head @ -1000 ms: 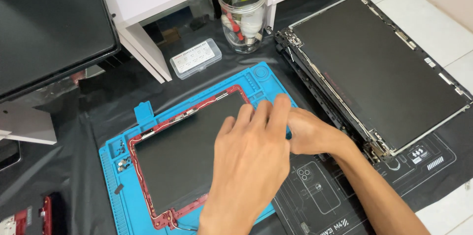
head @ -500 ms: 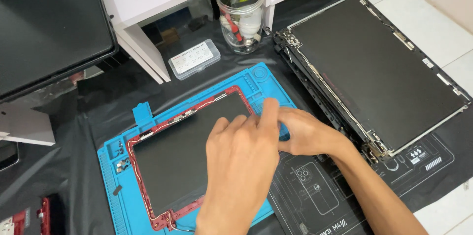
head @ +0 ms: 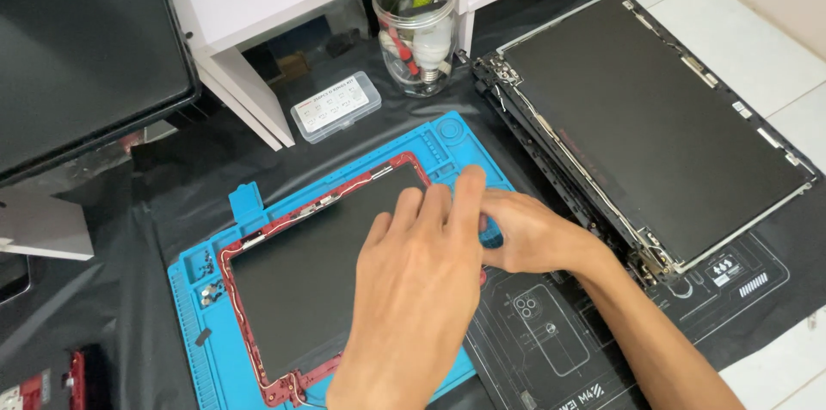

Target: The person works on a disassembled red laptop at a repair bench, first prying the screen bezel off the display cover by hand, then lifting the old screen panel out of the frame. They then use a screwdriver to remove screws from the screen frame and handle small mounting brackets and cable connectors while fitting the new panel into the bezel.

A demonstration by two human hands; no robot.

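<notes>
Here, left hand flat on matte dark panel — red-framed, rectangular.

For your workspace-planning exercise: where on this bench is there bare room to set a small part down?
Bare black mat lies between the white shelf leg and the blue silicone tray; more lies below the clear plastic screw box. It is crowded where both hands, left and right, meet at the tray's right edge beside the dismantled laptop lid.

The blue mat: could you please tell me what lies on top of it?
On the blue mat lies a red-framed dark panel; both hands cover its right edge, so that part stays hidden.
</notes>
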